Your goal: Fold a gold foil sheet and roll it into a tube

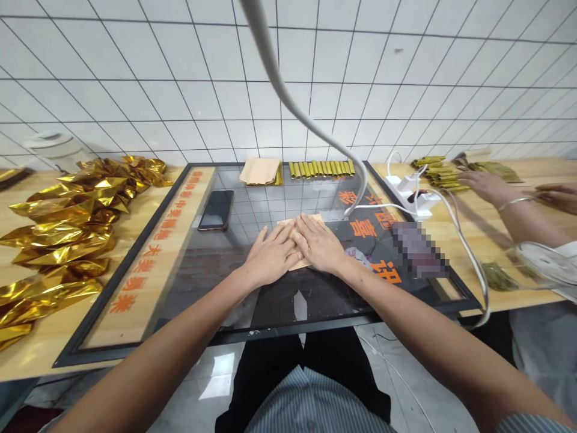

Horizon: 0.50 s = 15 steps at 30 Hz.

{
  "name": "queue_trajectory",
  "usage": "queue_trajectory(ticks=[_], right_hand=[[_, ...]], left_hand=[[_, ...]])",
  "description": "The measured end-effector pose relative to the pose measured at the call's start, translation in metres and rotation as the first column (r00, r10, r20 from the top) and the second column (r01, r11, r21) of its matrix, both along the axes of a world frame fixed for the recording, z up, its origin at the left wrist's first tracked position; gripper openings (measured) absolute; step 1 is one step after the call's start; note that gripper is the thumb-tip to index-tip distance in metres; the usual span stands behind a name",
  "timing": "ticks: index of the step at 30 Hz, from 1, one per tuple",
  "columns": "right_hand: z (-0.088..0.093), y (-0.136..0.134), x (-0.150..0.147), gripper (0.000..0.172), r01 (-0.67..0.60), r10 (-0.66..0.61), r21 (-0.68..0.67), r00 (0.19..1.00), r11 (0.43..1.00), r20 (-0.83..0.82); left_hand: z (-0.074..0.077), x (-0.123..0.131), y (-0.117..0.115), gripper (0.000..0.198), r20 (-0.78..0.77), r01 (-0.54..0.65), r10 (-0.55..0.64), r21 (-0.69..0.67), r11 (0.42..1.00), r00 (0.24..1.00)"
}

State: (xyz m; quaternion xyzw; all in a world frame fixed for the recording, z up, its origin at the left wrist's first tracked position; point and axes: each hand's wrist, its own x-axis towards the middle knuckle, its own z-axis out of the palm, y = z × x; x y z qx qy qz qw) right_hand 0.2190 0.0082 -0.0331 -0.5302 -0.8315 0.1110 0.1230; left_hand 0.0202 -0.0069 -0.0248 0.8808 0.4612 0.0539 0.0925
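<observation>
My left hand (273,254) and my right hand (318,243) lie palm down on a tan sheet of paper (321,219). Both have their fingers stretched out, and they meet at the fingertips and thumbs. Most of the paper is hidden beneath them; only its edges show. It rests on a dark glass panel (193,282) with a black frame and orange characters. Behind my hands, a stack of tan paper (258,171) with gold underneath stands beside a row of small gold paper rolls (321,169).
A phone (216,210) lies left on the glass. Crumpled gold foil (85,222) covers the table's left side. A white cable (293,102) hangs down in front, near a power strip (413,195). To the right, another person's hand (483,184) is near more gold rolls (439,174).
</observation>
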Motion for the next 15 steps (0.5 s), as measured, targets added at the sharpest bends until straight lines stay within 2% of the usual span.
queue_trajectory(ticks=[6,15], right_hand=[[-0.0008,0.0059,0.0082,0.071,0.002,-0.012,0.084,0.994,0.996,0.112],[-0.0005,0.0069,0.0062,0.072,0.017,-0.029,0.088,0.99,0.996,0.139]], left_hand=[[-0.003,0.0002,0.0024,0.065,-0.005,-0.027,0.027,0.012,1.0,1.0],[-0.0028,-0.0011,0.0035,0.065,-0.016,-0.024,0.024,0.025,0.999,1.0]])
